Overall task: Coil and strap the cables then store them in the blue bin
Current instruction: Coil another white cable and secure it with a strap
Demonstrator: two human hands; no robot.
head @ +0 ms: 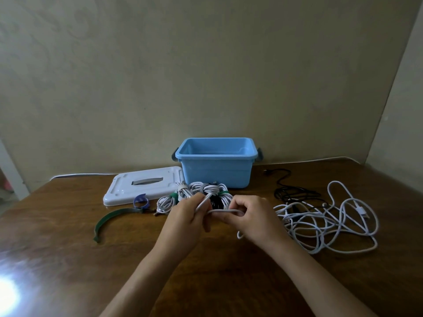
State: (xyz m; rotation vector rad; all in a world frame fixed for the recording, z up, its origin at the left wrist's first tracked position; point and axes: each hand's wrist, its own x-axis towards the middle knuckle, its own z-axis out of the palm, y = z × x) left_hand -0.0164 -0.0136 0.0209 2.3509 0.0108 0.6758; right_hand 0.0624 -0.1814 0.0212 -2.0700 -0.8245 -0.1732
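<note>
Brown wooden table (68,259) is set against a plain wall; strapped coils (201,194), a white lid (128,188) and loose straps (107,219) are laid before the blue bin (216,172). A white cable (223,211) is pinched between left hand (183,223) and right hand (253,219), with its tangle (327,223) lying just right.

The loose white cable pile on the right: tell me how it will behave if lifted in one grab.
The white cable pile is probably floppy: its loops sprawl flat over the table. It would likely trail and snag, since the strands cross each other and the black cable. It looks light, being thin cord.
</note>
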